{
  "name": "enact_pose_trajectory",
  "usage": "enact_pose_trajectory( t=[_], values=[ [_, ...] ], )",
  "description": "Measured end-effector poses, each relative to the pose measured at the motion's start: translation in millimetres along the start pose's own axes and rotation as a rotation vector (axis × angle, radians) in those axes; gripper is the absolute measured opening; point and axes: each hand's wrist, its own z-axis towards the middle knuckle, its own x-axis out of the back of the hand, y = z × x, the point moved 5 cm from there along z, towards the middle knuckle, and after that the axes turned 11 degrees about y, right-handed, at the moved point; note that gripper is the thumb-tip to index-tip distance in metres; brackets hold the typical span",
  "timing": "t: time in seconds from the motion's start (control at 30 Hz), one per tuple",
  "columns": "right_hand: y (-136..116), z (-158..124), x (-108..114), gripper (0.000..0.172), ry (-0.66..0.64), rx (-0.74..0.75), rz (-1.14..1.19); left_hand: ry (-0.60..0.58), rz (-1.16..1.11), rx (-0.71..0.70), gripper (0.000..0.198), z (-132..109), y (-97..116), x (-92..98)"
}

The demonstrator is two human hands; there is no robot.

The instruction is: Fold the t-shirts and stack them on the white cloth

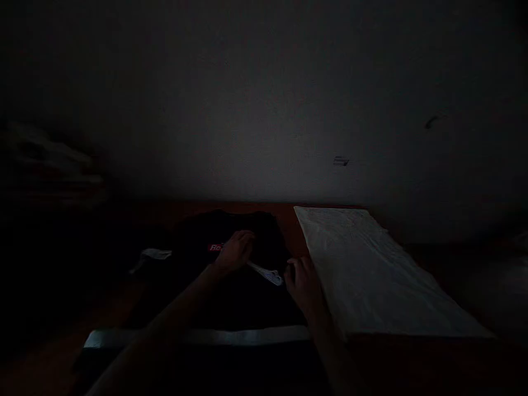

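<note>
A black shirt (256, 302) lies spread out, a small red label with pale lettering (215, 247) on its chest. My left hand (236, 251) rests on the chest beside that label, its fingers bent together on the dark fabric. At the shirt's right edge, my right hand (303, 280) has thumb and fingers closed on the cloth. Between my hands runs a white cuff (268, 273), folded inward over the shirt. Another white cuff (157, 253) shows at the left. A white band (251, 336) crosses the lower hem. Darkness hides the exact finger contact.
To the right, a white cloth (383, 275) is laid flat on the reddish-brown surface (293, 226). Behind everything stands a plain grey wall (247, 110) with small dark marks. A blurred pale heap (53, 165) sits at the far left.
</note>
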Motion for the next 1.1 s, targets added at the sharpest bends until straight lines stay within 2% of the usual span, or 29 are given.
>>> enact_pose_trajectory(
  t=[0.13, 0.23, 0.3, 0.4, 0.57, 0.73, 0.83, 0.93, 1.03, 1.1],
  values=[
    [6, 1, -3, 0.022, -0.060, -0.044, -0.040, -0.242, 0.053, -0.086, 0.040, 37, 22, -50.4],
    [7, 2, -5, 0.028, -0.102, -0.100, -0.070, -0.417, 0.165, -0.061, 0.048, 51, 23, -81.4],
    [7, 3, -4, 0.032, -0.117, -0.140, -0.099, -0.449, 0.210, -0.019, 0.051, 56, 18, -92.8],
    [7, 4, -2, 0.036, -0.130, -0.164, -0.133, -0.452, 0.250, 0.037, 0.052, 61, 14, -100.5],
    [3, 6, -1, 0.041, -0.137, -0.095, -0.109, -0.434, 0.314, 0.118, 0.049, 68, 21, -96.2],
    [0, 6, 3, 0.041, -0.084, -0.069, -0.056, -0.395, 0.415, 0.315, 0.046, 75, 15, -66.8],
    [-10, 5, 6, 0.034, -0.081, 0.051, 0.081, -0.454, 0.454, 0.442, 0.051, 66, 3, -47.9],
    [-19, 4, 6, 0.030, -0.130, 0.157, 0.195, -0.549, 0.442, 0.490, 0.058, 54, -6, -37.3],
    [-19, 4, 7, 0.035, -0.143, 0.149, 0.209, -0.597, 0.392, 0.476, 0.045, 48, -7, -33.8],
    [-18, 3, 7, 0.038, -0.153, 0.138, 0.225, -0.586, 0.356, 0.468, 0.038, 49, -8, -31.9]
  ],
)
